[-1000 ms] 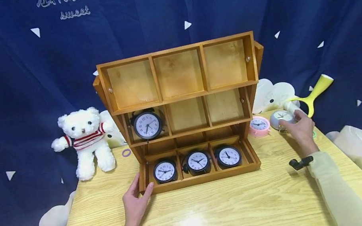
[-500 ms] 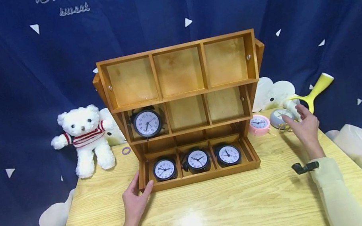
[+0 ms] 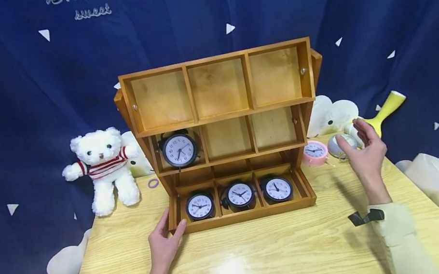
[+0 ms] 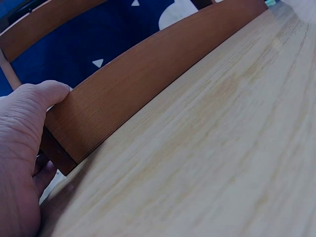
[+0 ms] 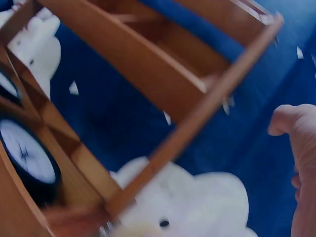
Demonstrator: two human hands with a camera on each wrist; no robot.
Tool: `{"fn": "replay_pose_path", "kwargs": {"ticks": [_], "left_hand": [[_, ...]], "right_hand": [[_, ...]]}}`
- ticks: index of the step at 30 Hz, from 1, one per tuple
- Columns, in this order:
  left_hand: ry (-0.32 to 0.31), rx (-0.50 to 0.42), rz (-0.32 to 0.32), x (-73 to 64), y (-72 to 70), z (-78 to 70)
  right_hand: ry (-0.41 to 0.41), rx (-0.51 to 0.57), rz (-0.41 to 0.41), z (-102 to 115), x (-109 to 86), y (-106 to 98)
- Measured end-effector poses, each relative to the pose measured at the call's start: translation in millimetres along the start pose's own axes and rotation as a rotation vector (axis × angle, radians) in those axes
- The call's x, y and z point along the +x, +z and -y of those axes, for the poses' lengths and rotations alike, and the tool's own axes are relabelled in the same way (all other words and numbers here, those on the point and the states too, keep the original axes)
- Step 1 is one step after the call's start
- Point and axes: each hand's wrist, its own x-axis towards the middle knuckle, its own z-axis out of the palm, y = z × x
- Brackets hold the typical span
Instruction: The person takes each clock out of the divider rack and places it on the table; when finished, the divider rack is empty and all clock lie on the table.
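Note:
A three-tier wooden shelf (image 3: 225, 118) with square compartments stands on the table. My left hand (image 3: 163, 247) grips its lower left corner, thumb over the front board (image 4: 133, 84) and fingers round the side. Three black alarm clocks fill the bottom tier: left (image 3: 200, 206), middle (image 3: 240, 195) and right (image 3: 277, 189). Another black alarm clock (image 3: 179, 150) occupies the middle tier's left compartment. My right hand (image 3: 368, 159) is raised right of the shelf, thumb and fingers apart and nothing between them. It partly covers a grey round clock (image 3: 333, 148); beside that is a pink alarm clock (image 3: 315, 152).
A white teddy bear (image 3: 104, 172) in a striped top sits at the back left, with a small purple ring (image 3: 153, 183) near it. Behind my right hand a yellow forked handle (image 3: 390, 106) sticks up. A blue curtain (image 3: 199, 23) hangs behind the table (image 3: 275, 254).
My right hand has drawn back from the grey clock towards the front and spread its fingers. The left hand stays on the shelf corner, and the clocks have not moved.

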Motion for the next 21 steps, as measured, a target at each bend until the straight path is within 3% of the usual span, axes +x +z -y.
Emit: {"fn": "replay_pose_path", "kwargs": {"ticks": [6,14,17,21], "left_hand": [[0.004,-0.013,0.008,-0.8,-1.1,-1.5],[0.026,-0.026,-0.005,0.4,1.7,-1.0],[0.021,-0.017,-0.001,-1.0,2.5,0.0],[0.026,-0.013,-0.006,-3.1,1.6,0.5]], "right_hand": [[-0.172,0.215,-0.107,55.6,-24.4,21.3],[-0.341,0.403,-0.097,79.8,-55.5,52.9],[-0.394,0.462,-0.040,91.1,-70.3,65.8],[-0.445,0.463,0.157,112.9,-88.7,85.4]]}}
